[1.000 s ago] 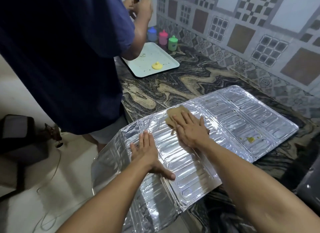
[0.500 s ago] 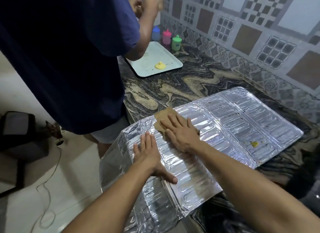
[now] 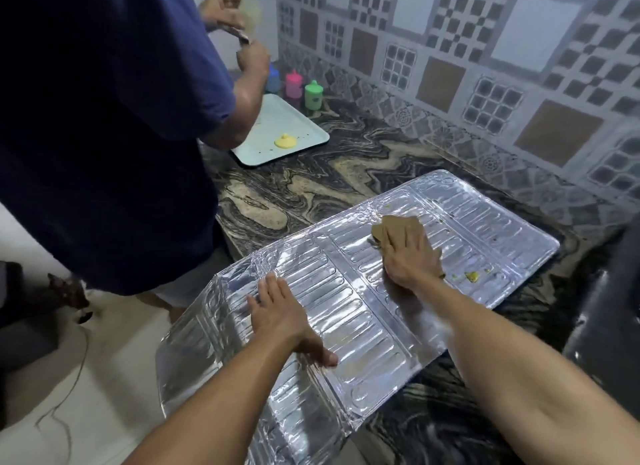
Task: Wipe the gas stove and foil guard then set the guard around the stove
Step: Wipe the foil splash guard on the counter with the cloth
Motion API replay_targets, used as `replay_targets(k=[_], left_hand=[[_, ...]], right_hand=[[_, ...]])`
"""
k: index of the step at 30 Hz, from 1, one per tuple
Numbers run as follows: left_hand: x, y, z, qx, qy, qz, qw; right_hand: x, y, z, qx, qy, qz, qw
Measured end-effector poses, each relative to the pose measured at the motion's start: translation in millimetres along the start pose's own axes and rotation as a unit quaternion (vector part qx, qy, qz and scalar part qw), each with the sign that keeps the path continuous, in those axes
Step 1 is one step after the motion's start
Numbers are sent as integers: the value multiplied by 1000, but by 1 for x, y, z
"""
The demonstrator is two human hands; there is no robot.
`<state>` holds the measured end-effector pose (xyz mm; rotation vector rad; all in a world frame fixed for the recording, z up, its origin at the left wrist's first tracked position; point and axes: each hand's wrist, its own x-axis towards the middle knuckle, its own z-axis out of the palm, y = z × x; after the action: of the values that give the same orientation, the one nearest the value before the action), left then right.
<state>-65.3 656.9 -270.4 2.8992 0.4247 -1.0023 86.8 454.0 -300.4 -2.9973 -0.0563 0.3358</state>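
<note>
The shiny foil guard (image 3: 349, 312) lies unfolded flat on the marbled counter, its left panel hanging over the counter's edge. My right hand (image 3: 410, 260) presses a brown cloth (image 3: 394, 229) flat onto the guard's right panel with straight fingers. My left hand (image 3: 280, 315) lies flat on the middle panel and holds it down. A yellow food smear (image 3: 471, 276) and small crumbs sit on the foil to the right of my right hand. The dark gas stove (image 3: 609, 326) shows only as an edge at the far right.
A person in a dark blue shirt (image 3: 104, 118) stands close on the left, hands raised. A pale tray (image 3: 298, 125) with a yellow blob lies at the back of the counter (image 3: 329, 187), with blue, pink and green bottles (image 3: 313, 94) behind it. A tiled wall runs along the back.
My right hand has slid the cloth to the right, from the middle panel onto the right panel near the yellow smear. My left hand stays pressed on the foil.
</note>
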Motion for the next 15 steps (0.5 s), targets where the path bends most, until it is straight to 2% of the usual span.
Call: replay_targets(k=[3, 5, 7, 11, 13, 15], left_hand=[[-1, 0, -2, 4, -3, 0, 1000], [-1, -1, -4, 14, -2, 4, 1000], [-6, -3, -5, 29, 3, 13, 999], [-18, 4, -6, 96, -13, 39, 994], [-21, 8, -10, 122, -26, 43, 991], [-23, 12, -17, 126, -2, 36, 991]], right_hand=[[-52, -20, 17, -15, 3, -114, 993], [-79, -15, 28, -8, -2, -156, 988], [-85, 3, 28, -9, 11, -131, 991], [-74, 37, 18, -1, 34, 37, 999], [-75, 35, 21, 2, 23, 47, 999], [-81, 29, 25, 11, 23, 45, 999]])
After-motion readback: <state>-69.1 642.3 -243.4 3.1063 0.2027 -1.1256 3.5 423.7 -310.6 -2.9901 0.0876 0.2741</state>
